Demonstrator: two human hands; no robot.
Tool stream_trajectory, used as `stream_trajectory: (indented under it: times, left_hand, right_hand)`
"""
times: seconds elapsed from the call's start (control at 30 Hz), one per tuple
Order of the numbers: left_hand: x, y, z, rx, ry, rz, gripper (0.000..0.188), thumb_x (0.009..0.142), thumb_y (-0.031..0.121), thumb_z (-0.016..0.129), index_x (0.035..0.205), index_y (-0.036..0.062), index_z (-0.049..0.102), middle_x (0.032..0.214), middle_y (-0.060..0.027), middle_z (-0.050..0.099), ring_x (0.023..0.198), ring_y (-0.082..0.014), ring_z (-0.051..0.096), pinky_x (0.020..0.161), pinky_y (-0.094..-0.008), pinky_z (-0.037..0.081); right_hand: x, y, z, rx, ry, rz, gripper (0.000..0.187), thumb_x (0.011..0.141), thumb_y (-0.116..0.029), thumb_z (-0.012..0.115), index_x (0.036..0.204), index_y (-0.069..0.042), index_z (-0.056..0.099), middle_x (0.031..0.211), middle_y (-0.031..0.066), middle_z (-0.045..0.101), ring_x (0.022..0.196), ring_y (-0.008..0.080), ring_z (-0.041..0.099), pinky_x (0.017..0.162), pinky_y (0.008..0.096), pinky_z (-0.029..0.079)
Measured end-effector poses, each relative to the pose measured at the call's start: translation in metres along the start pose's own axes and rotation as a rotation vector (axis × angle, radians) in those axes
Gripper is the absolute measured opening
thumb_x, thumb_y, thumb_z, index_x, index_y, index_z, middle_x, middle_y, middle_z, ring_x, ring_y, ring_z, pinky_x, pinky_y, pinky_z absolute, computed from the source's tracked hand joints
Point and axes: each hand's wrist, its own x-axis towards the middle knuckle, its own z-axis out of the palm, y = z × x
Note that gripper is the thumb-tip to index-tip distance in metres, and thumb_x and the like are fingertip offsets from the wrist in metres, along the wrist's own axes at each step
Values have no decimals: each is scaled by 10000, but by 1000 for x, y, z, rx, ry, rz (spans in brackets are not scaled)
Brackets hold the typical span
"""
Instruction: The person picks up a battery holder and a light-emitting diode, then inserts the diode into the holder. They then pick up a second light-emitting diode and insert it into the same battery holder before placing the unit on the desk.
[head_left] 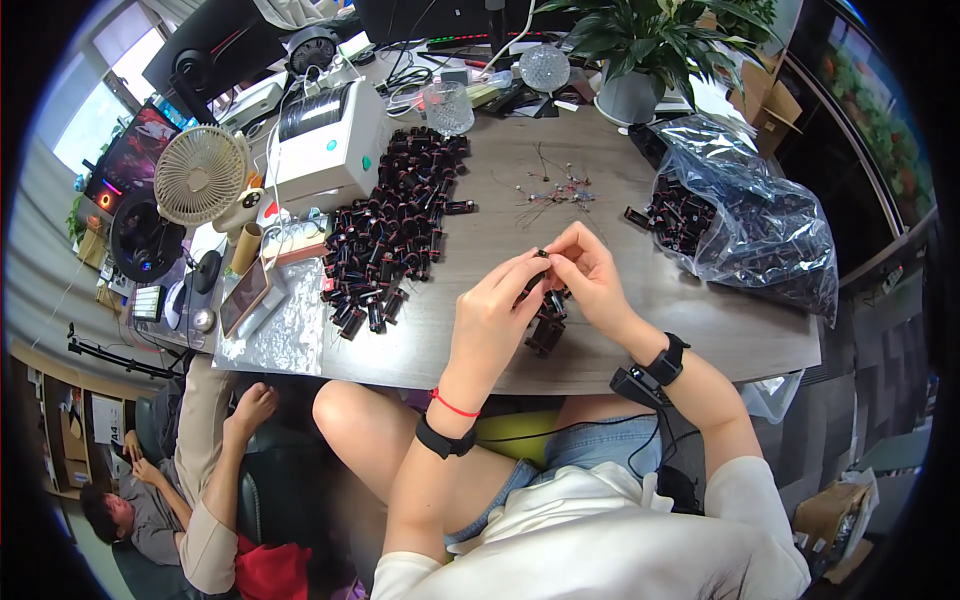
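Note:
My left hand (500, 300) and my right hand (592, 278) meet over the table, fingertips pinched together on a small black part (542, 254). Most of that part is covered by my fingers, so its exact kind does not show. Beneath my hands lie a few similar black parts (545, 335), partly hidden. To the left spreads a large heap of small black pieces (390, 230) with reddish edges. Beyond my hands is a loose scatter of thin wires with small beads or tips (560, 190).
At right, a clear plastic bag (770, 235) spills more black pieces. A white box-shaped device (325, 150), a beige fan (203, 175) and a clear plastic sheet (265, 345) stand or lie at left. A potted plant (632, 95) is at the back. Another person (165, 515) sits at lower left.

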Motion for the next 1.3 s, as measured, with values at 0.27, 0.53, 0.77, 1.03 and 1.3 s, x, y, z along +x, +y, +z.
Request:
stream_trajectory:
  times: [0.27,0.53,0.77,1.03,1.3]
  left_hand:
    - [0,0,-1,17,47,53,228,804,32,679,1027,75,670,1070,-116,681,711,-258,682,614,-311,569]
    - [2,4,-4,71,83,168,232,816,7,654,1038,74,669,1097,-120,669,782,-267,690,642,-318,571]
    - [4,2,-6,-28,35,167,308,821,-27,629,1111,75,640,1104,-126,662,844,-278,682,692,-328,562]
    - [2,10,-3,-78,77,8,342,788,-56,669,1116,40,648,1043,-118,683,708,-164,663,638,-268,545]
    - [1,8,-3,-22,73,19,347,786,-43,673,1120,47,655,945,-112,697,707,-170,667,627,-268,547]
  right_hand:
    - [-3,-6,1,-66,-8,3,95,943,-70,481,1024,-35,516,924,38,601,775,82,552,695,232,455]
    - [-8,-11,6,-100,-26,-153,126,955,-92,476,1039,-7,516,894,51,626,774,84,565,685,238,462]
    - [-6,-6,-1,-36,-37,-100,139,957,-104,490,1070,-23,494,901,56,598,790,106,573,715,251,473]
    - [-5,-3,1,-118,6,-81,134,946,-65,528,1071,-27,499,929,51,590,848,105,602,735,247,500]
    - [-6,-6,5,-246,48,-171,119,917,-27,553,1029,12,545,925,62,634,835,95,608,752,245,496]
